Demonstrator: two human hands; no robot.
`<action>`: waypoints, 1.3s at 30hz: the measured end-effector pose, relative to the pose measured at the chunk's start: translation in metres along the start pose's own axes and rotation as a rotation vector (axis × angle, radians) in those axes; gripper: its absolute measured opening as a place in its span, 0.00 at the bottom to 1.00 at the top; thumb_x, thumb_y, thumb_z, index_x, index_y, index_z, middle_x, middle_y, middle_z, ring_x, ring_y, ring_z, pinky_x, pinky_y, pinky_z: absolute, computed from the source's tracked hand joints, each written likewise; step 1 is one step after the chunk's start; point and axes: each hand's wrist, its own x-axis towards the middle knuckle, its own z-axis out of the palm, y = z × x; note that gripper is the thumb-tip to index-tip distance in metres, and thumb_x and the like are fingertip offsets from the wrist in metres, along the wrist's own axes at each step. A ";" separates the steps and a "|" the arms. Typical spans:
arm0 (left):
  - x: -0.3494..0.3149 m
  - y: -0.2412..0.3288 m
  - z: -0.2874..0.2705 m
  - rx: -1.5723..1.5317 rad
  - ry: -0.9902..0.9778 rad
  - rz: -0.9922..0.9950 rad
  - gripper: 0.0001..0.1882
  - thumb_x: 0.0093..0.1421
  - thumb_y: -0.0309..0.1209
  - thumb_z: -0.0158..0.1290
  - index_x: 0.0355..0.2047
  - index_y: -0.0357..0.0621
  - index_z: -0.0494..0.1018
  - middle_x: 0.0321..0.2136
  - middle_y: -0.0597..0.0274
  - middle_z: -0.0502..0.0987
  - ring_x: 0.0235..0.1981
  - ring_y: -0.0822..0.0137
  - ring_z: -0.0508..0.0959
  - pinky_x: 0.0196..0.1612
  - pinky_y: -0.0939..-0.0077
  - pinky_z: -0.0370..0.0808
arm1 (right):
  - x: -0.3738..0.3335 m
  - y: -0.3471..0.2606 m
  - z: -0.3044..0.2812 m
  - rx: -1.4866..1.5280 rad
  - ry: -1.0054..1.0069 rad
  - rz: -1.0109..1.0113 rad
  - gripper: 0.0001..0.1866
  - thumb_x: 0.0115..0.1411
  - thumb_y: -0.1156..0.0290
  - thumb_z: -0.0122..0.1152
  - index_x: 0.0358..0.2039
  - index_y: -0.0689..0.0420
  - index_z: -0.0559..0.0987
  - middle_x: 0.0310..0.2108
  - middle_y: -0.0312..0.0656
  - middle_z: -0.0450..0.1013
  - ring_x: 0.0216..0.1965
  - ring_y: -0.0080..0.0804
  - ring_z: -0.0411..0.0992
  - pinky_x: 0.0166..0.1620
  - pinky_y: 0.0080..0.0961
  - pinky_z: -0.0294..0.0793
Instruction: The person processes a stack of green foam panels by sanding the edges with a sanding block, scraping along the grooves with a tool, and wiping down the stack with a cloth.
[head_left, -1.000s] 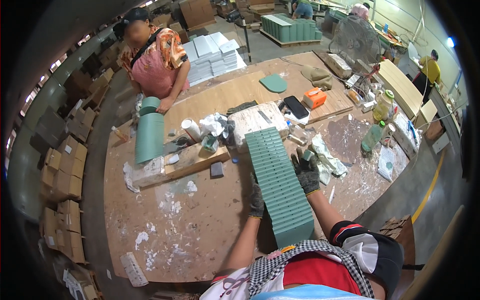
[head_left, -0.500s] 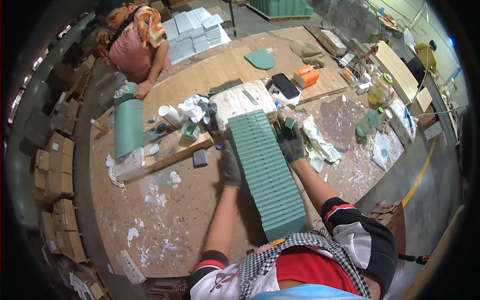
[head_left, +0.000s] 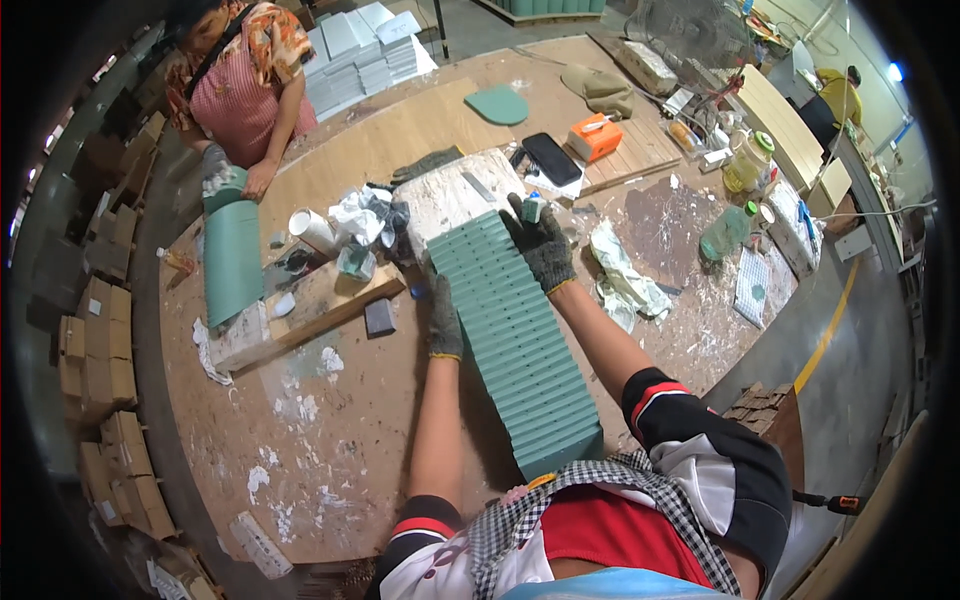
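Along the ribbed green piece (head_left: 520, 345) on the table (head_left: 375, 440), the left hand (head_left: 443, 318) has advanced to ten o'clock (its grip cannot be told), the right hand (head_left: 543, 250) to one, fingers clasping a small green block (head_left: 532, 210), shifting work farther up.

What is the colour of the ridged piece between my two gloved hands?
The ridged piece is muted green; head view shows it best.

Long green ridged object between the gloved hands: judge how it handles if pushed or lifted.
The green ridged object looks fairly stiff, its long sides running nearly straight. It seems unlikely to roll, being blocky rather than round. The ridges across its top might help grip.
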 end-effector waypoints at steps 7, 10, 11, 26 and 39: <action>0.000 0.012 0.018 -0.267 -0.033 0.103 0.29 0.78 0.34 0.31 0.75 0.39 0.45 0.74 0.61 0.51 0.73 0.66 0.52 0.75 0.70 0.48 | -0.001 0.003 -0.003 0.043 -0.004 0.046 0.27 0.69 0.59 0.59 0.61 0.63 0.69 0.61 0.59 0.70 0.61 0.56 0.69 0.68 0.51 0.63; -0.008 0.016 0.046 -0.478 -0.087 0.130 0.28 0.78 0.34 0.30 0.75 0.39 0.44 0.74 0.61 0.50 0.73 0.67 0.52 0.75 0.71 0.46 | -0.010 -0.010 -0.002 0.013 0.061 0.067 0.28 0.68 0.56 0.59 0.60 0.62 0.70 0.61 0.57 0.71 0.60 0.54 0.69 0.68 0.51 0.63; -0.023 0.033 0.078 -0.105 0.129 0.009 0.30 0.77 0.42 0.32 0.74 0.40 0.49 0.71 0.62 0.56 0.70 0.68 0.56 0.73 0.73 0.50 | -0.019 -0.026 -0.006 -0.014 0.050 0.086 0.28 0.68 0.54 0.58 0.59 0.61 0.72 0.61 0.52 0.71 0.61 0.50 0.70 0.67 0.48 0.63; -0.144 0.052 0.128 0.285 0.321 -0.263 0.41 0.71 0.33 0.50 0.75 0.40 0.40 0.67 0.51 0.63 0.61 0.63 0.70 0.62 0.71 0.70 | -0.126 -0.016 0.001 0.093 0.130 0.039 0.23 0.71 0.61 0.53 0.54 0.70 0.73 0.61 0.61 0.69 0.65 0.54 0.64 0.73 0.45 0.58; -0.165 0.070 0.107 0.693 0.169 -0.039 0.37 0.75 0.37 0.43 0.74 0.34 0.39 0.75 0.49 0.46 0.74 0.62 0.50 0.74 0.69 0.51 | -0.160 -0.041 -0.003 0.065 0.083 0.037 0.25 0.70 0.54 0.47 0.61 0.56 0.74 0.63 0.51 0.70 0.66 0.50 0.65 0.72 0.52 0.53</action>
